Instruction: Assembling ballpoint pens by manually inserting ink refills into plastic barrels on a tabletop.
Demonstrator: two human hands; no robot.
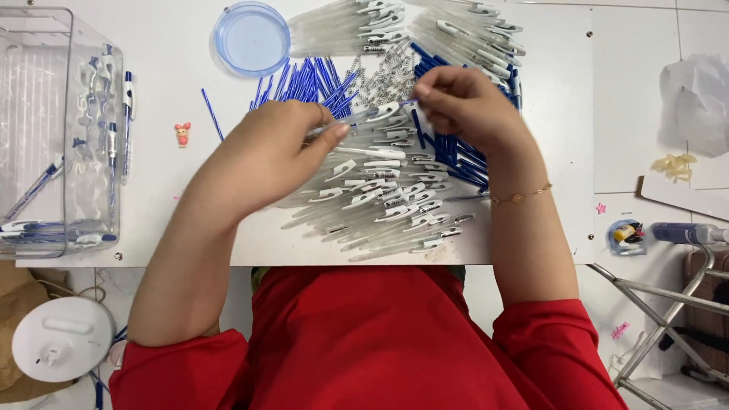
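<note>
Judging by the few pens in the bin [45,137], little is done: one pen [364,118] is gripped by both the left hand [266,156] and right hand [463,106], piles of barrels [380,205] left.

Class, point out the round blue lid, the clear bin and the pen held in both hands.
Blue lid [251,38], head view, centre of disc.
Clear bin [34,137], head view, left wall.
Pen [372,115], head view, barrel between hands.

Left hand [277,148]: knuckles up, fingers curled, thumb and fingertips pinched together, pointing toward 2 o'clock. Left forearm: bare, runs down to 7 o'clock into a red sleeve. Right hand [463,106]: curled, fingertips pinched, pointing toward 9 o'clock, facing the left. Right forearm: bare, runs to 5 o'clock, thin gold bracelet [521,196] at wrist.
</note>
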